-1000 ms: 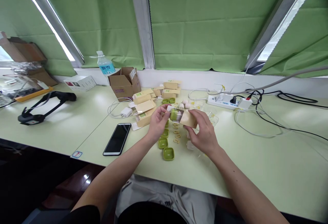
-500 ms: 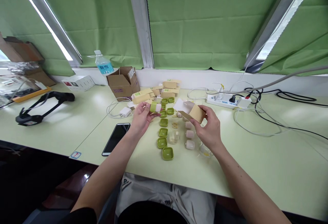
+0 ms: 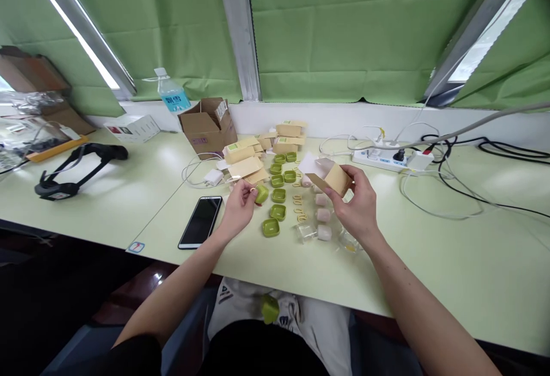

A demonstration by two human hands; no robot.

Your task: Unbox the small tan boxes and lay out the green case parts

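My left hand (image 3: pixel 239 208) pinches a small green square-shaped cup (image 3: pixel 261 194) by its edge. In my right hand (image 3: pixel 357 203) is a small yellow cardboard box (image 3: pixel 337 177) with its flaps open. Below the box stand several pale pink rounded pieces (image 3: pixel 323 215) in a column. Several green square cups (image 3: pixel 278 212) line the table between my hands, with yellow clips (image 3: pixel 298 200) beside them. A clear plastic piece (image 3: pixel 306 232) lies near the front. Another green cup (image 3: pixel 270 309) shows over my lap; whether it rests there or is falling I cannot tell.
Several yellow boxes (image 3: pixel 240 151) lie piled behind the cups, next to a brown carton (image 3: pixel 208 128). A phone (image 3: pixel 200 222) is left of my left hand. A power strip (image 3: pixel 380 158) with cables sits at the back right. A black headset-like frame (image 3: pixel 81 169) lies far left.
The nearest green cup has left the table and appears over my lap. My left hand has turned its piece and lowered slightly. My right hand still holds the box. The view has shifted.
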